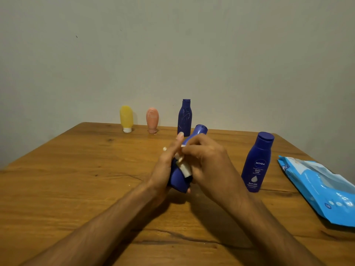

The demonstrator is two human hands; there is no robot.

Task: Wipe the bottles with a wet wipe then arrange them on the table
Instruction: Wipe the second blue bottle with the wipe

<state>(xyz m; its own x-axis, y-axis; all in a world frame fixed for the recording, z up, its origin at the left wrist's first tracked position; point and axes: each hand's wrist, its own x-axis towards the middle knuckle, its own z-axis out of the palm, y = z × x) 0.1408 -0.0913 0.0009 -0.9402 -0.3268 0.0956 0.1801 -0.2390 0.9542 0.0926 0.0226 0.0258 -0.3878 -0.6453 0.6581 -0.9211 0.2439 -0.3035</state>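
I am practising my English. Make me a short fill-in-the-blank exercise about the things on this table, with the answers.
1. The left hand and the right hand hold a bottle of ___ colour.
2. The yellow tube stands on its ___ cap.
3. The wipes pack lies on the ___ side of the table.
Answers: blue; white; right.

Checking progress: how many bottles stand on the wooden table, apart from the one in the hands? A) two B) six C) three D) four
D: yellow squeeze tube, peach squeeze tube, unlabelled dark blue plastic bottle at the back, and labelled blue plastic bottle on the right.
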